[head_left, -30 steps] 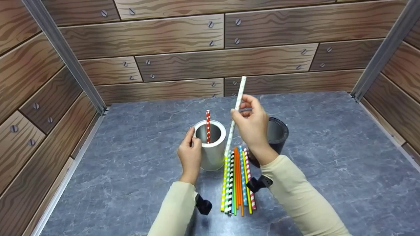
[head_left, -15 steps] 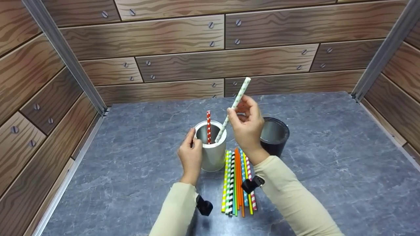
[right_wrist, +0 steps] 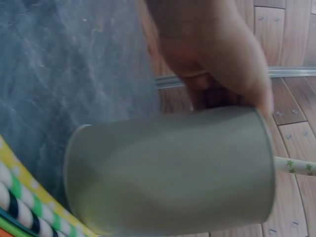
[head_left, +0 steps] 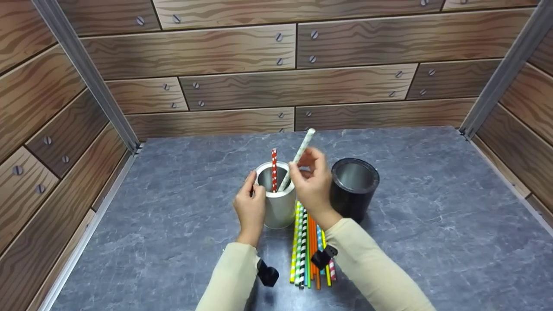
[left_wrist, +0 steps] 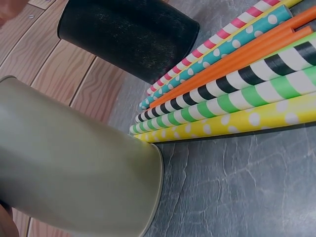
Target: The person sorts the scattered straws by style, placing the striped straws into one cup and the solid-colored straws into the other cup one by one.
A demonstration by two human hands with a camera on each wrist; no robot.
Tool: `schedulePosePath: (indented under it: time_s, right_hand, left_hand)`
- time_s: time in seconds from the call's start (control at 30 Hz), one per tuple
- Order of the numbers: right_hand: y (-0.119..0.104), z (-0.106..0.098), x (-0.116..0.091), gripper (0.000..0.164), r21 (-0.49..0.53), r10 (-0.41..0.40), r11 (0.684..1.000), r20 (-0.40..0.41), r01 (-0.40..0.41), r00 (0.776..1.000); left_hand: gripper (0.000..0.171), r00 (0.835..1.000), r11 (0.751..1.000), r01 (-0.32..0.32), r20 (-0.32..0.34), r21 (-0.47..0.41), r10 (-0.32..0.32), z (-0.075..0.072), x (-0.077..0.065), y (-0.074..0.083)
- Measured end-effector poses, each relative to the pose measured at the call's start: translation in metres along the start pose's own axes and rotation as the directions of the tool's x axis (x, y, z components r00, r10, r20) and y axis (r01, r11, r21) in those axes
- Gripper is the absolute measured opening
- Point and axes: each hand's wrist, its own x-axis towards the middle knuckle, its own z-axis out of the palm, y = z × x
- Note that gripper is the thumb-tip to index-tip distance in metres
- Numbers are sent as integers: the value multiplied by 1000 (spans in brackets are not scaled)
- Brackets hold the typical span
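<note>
A slim white drinking straw printed with small green stars [head_left: 305,143] has its lower end inside the mouth of an upright, open, silver-grey cylindrical canister [head_left: 280,212], while most of its visible length stands above the rim. The straw is straight, with a round hollow upper end. Its long axis is tilted: the upper end points up and away to the canister's right, and the lower end points down into it. Whether that end touches the bottom is hidden.

The right hand [head_left: 313,185], above the canister's right side, has its grip closed on the starred straw, pinching it between thumb and fingers. The left hand [head_left: 250,201] grips the canister at its left rim.

Within the canister, a red straw with white dots [head_left: 274,170] stands nearly upright. To the canister's right is an open black cylindrical canister [head_left: 354,203]. A row of coloured straws [head_left: 312,242] lies on the grey marbled tabletop [head_left: 173,224], its far ends just beside the silver-grey canister's base.
</note>
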Motion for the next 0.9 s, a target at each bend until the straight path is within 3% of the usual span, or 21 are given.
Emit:
schedulePosePath:
  time_s: [0.2, 0.9]
  right_hand:
    - [10, 4, -11, 34, -47, 21, 999, 52, -18, 998]
    - [18, 6, -17, 31, -138, 23, 990, 81, -12, 996]
  left_hand:
    - [39, 1000, 999, 31, 6, -9, -31, 0, -1, -1]
    - [39, 999, 999, 34, -3, -19, -34, 0, 0, -1]
